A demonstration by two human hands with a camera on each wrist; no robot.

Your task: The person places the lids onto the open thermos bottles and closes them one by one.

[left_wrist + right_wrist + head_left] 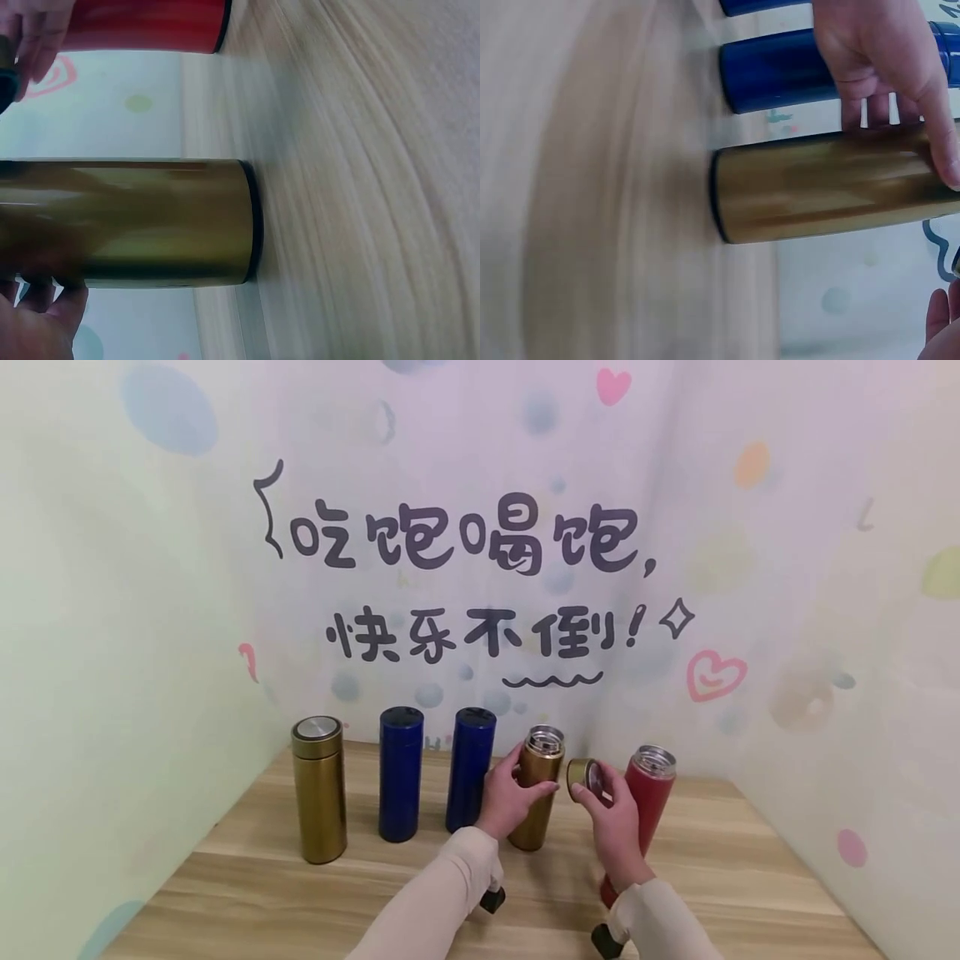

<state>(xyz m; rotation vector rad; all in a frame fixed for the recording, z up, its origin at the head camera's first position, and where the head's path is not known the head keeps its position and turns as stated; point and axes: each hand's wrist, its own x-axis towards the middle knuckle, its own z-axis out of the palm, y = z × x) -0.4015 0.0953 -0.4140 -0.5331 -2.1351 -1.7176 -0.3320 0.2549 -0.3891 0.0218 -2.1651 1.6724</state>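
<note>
A gold flask [536, 793] stands uncapped on the wooden table [247, 885]. My left hand [510, 797] grips its upper body; the flask body fills the left wrist view [150, 221] and the right wrist view [817, 191], where the left hand [881, 52] wraps it. My right hand [611, 814] pinches a gold lid [583, 778] just right of the flask's open mouth. Behind the right hand stands an uncapped red flask [648, 793], also in the left wrist view [142, 26].
Two blue flasks [401, 774] [469, 768] and a capped gold flask [319, 789] stand in a row to the left. Walls with printed lettering close the table at back and sides. Bare wood lies in front.
</note>
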